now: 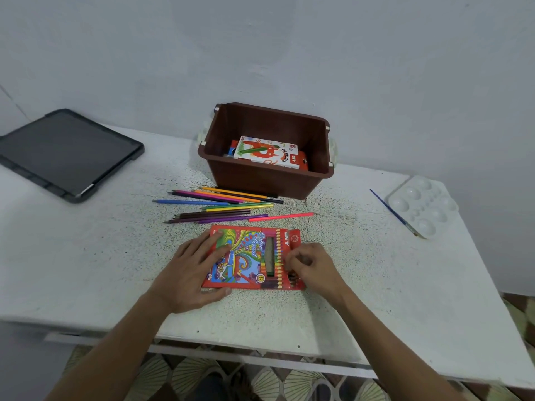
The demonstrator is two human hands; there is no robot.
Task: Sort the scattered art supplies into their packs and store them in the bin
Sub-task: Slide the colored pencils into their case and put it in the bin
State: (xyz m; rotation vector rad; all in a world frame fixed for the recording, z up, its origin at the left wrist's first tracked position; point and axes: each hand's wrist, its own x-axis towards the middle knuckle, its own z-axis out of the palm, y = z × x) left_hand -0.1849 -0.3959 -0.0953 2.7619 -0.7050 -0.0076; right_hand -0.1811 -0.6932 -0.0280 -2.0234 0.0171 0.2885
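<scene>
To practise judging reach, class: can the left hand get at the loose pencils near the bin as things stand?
Probably yes: the left hand lies flat on the pencil box, and the pencils sit just beyond it, nothing between.

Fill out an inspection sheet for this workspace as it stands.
Surface: white speckled table, pen-marked.
Job's things: red pencil pack flat near the front edge; loose coloured pencils between it and the brown bin; oil pastels box inside the bin; paintbrush beside the white palette at right.
Clutter: dark tablet at far left.
Grippers: left hand flat on the pack; right hand pinches its right end.
Cables: nothing seen.
Surroundings: plain wall; patterned floor.
</scene>
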